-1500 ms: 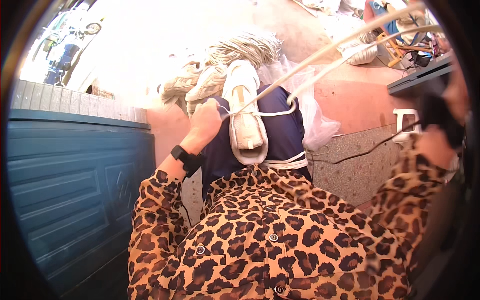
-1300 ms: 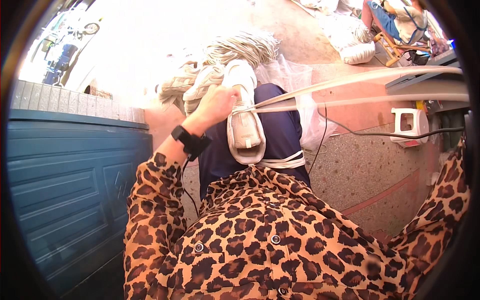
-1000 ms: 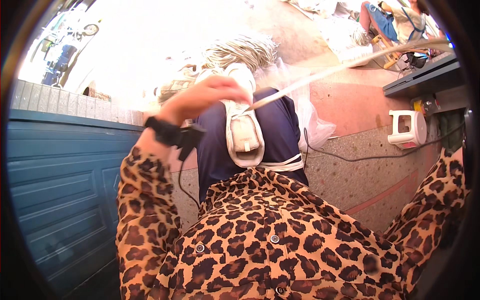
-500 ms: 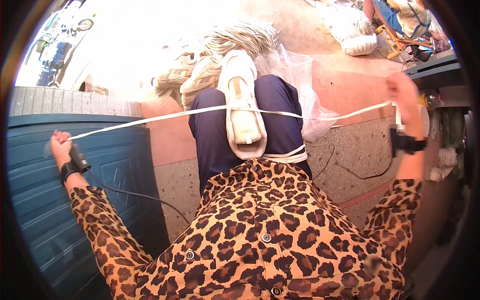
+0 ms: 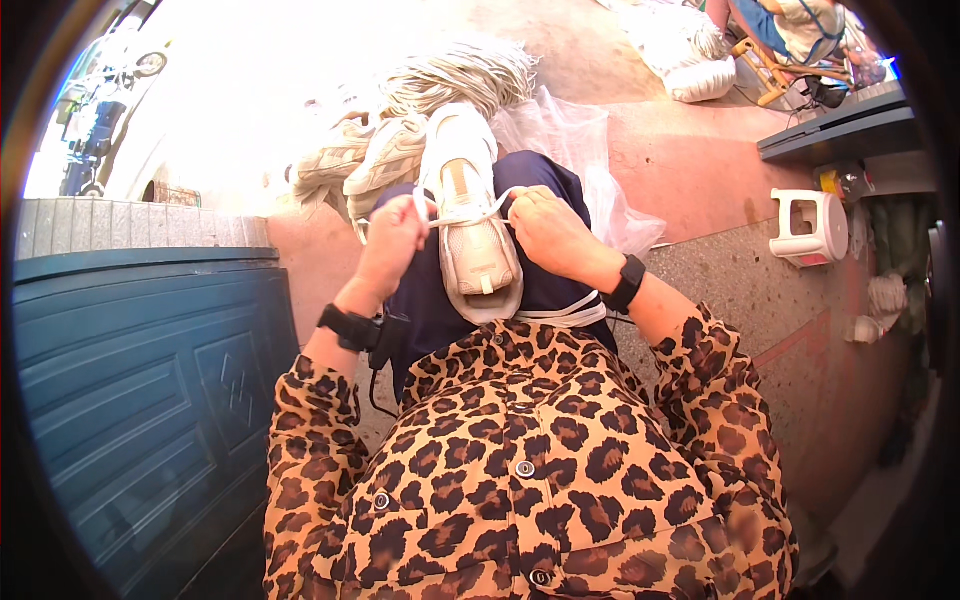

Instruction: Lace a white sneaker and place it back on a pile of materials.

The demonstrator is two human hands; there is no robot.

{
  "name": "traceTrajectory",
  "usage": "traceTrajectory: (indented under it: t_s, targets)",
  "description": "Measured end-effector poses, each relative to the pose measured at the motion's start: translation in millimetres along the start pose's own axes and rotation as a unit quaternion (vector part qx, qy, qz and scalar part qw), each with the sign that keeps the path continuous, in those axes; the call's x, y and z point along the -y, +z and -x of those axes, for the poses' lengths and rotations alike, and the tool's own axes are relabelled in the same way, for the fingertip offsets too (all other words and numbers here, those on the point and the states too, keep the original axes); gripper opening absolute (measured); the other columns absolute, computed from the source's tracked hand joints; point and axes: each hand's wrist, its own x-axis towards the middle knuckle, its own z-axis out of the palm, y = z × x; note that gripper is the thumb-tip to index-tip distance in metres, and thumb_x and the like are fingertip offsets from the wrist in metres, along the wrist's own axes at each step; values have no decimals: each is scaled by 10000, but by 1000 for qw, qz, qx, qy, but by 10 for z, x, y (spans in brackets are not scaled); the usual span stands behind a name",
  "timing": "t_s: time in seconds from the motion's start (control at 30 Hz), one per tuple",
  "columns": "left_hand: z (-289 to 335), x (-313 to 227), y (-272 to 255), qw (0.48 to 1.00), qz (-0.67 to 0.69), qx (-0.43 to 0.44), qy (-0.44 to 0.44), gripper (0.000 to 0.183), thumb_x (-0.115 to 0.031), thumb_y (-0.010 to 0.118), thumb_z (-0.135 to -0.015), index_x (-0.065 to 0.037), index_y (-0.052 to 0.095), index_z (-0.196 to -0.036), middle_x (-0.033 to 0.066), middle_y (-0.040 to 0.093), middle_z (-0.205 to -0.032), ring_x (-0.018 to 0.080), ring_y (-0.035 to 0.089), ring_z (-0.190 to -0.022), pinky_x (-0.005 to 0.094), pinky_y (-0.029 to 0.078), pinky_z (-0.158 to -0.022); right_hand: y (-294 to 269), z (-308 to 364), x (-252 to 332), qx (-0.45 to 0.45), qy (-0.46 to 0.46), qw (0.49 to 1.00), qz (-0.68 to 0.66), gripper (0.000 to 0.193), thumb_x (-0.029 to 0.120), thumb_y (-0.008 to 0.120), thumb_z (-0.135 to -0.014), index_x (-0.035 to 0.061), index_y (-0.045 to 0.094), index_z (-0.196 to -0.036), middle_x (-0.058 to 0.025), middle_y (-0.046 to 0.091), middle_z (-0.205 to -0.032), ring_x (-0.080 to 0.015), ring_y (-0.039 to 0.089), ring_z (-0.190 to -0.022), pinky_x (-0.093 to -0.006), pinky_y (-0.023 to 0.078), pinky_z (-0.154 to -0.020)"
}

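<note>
A cream-white sneaker (image 5: 481, 258) lies across my lap between my knees, its heel toward me. A white shoelace (image 5: 466, 221) runs over the shoe between my two hands. My left hand (image 5: 394, 240) is closed in a fist round the lace at the shoe's left side. On the right side, my right hand (image 5: 552, 232) pinches the lace close to the shoe. More white laces (image 5: 565, 316) lie over my right thigh.
Beyond my knees are other pale sneakers (image 5: 335, 155), a bundle of white laces (image 5: 465, 78) and a clear plastic bag (image 5: 615, 185). A blue panelled door (image 5: 150, 370) stands at the left, a white stool (image 5: 808, 225) at the right. Someone sits at the far right.
Both hands have come inward from far out at either side to the shoe. The lace, stretched wide across before, now hangs slacker and shorter between them.
</note>
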Motion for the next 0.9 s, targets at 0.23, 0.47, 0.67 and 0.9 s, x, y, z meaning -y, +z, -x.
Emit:
traceTrajectory:
  t_s: [0.23,0.47,0.67,0.9]
  targets:
    - [-36,35,147,990,-126,-21,53,244,-194,507,-894,25,585,-820,84,604,-698,151,571,-671,292,443,-603,-11,-85,79,9,-52,991,127,154,78,484,-776,13,571,-885,-108,575,-1019,-260,515,-976,-380,400,-796]
    - [-73,-61,221,928,-348,-11,130,188,-157,601,-841,22,575,-788,76,543,-633,110,489,-587,275,407,-543,-9,-88,178,15,-62,968,243,115,170,556,-771,108,605,-855,-19,587,-804,-178,524,-880,-348,362,-751]
    - [124,-171,47,995,57,22,-73,121,-104,549,-869,6,589,-842,15,568,-728,82,508,-613,230,401,-542,-87,19,266,-35,23,980,192,199,287,559,-830,109,624,-771,-27,581,-780,-195,509,-827,-355,346,-735]
    - [223,134,-90,993,-119,-1,-22,197,-98,523,-886,28,610,-1009,-3,569,-740,53,484,-643,185,396,-611,-59,-23,320,39,30,973,226,230,288,534,-829,81,631,-803,-66,587,-842,-227,514,-900,-403,362,-772]
